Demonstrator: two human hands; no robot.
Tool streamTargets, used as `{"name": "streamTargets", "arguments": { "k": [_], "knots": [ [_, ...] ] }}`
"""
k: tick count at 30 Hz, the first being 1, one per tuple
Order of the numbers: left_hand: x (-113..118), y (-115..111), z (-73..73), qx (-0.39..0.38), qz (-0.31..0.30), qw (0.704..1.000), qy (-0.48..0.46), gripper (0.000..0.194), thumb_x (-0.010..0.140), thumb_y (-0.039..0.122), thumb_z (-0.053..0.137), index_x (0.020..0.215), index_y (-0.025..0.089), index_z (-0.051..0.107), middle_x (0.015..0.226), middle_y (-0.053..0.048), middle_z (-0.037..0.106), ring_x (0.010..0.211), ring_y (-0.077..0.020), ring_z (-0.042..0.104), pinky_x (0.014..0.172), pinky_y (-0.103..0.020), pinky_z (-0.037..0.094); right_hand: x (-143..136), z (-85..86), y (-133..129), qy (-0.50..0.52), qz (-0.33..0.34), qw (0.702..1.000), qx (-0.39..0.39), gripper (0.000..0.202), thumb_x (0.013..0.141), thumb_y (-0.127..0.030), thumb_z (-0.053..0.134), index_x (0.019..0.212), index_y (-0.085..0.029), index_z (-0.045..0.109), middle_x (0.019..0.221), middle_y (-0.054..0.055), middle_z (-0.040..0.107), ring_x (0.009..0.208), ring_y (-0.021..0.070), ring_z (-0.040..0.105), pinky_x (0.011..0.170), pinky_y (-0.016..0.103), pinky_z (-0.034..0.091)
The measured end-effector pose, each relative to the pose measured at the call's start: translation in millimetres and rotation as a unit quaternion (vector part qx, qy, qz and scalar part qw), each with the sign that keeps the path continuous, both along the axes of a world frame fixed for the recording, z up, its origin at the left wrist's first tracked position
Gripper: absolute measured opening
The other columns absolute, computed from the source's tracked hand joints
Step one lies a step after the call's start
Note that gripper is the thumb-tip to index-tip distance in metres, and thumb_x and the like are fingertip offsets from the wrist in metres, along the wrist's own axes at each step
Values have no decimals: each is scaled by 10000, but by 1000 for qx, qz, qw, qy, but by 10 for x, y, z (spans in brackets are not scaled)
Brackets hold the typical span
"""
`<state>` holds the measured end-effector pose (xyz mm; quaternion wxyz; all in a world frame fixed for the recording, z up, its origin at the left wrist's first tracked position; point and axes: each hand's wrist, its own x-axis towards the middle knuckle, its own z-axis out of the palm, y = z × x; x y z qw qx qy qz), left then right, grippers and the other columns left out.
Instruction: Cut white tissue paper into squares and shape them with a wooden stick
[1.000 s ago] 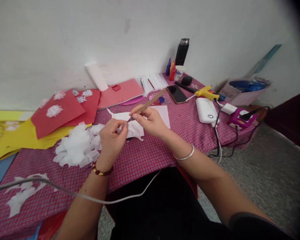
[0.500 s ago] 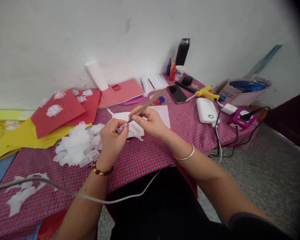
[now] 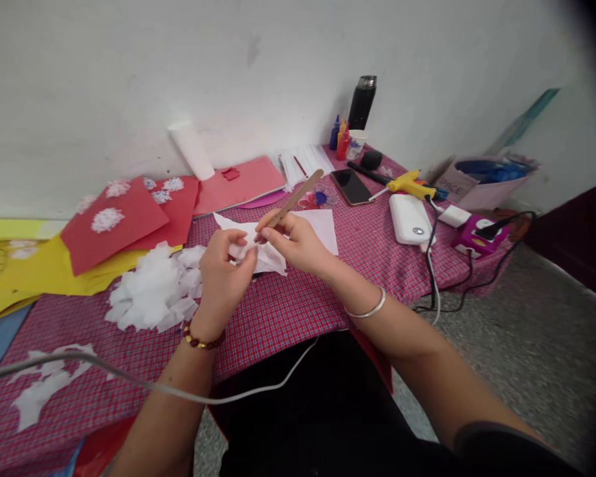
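Observation:
My right hand [image 3: 295,240] grips a flat brown wooden stick [image 3: 298,194] with a rounded upper end. The stick slants, its dark lower tip pointing down toward my left hand [image 3: 227,265]. That left hand hovers to the left of the tip, thumb and index finger apart, and I see nothing held in it. Beneath both hands lies a creased white sheet [image 3: 273,260], with a pale pinkish sheet [image 3: 322,227] behind it to the right. What sits right at the stick's tip is too small to make out. A heap of white tissue pieces [image 3: 151,288] lies left of my left hand.
Red cards [image 3: 114,225] with white paper flowers lie at the left on yellow sheets [image 3: 44,278]. Toward the right are a phone [image 3: 351,187], a yellow glue gun [image 3: 412,185], a white power bank [image 3: 410,220] and cables. A white cable [image 3: 179,395] crosses in front of me.
My left thumb and index finger, pinched on a small white piece at the stick's tip before, have come apart. The stick has tilted slightly more upright in my right hand.

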<state>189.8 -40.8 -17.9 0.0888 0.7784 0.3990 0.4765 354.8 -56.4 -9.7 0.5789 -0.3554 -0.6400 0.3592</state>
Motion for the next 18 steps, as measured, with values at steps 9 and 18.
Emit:
{"name": "streamTargets", "arguments": {
  "k": [9,18],
  "knots": [
    [-84,-208,74,167,-35,980,101,132,803,151,641,917,215,661,863,-45,639,801,-177,603,735,-301,471,7,-1,75,66,-21,990,-121,31,893,-189,500,863,-190,510,728,-16,601,649,98,583,660,261,490],
    [-23,-132,59,-180,-57,982,31,186,848,271,550,801,214,721,629,8,623,575,-138,514,549,-273,365,-22,-23,61,55,-8,987,-148,14,886,-197,509,875,-198,500,740,-22,606,659,92,595,695,262,503]
  ]
}}
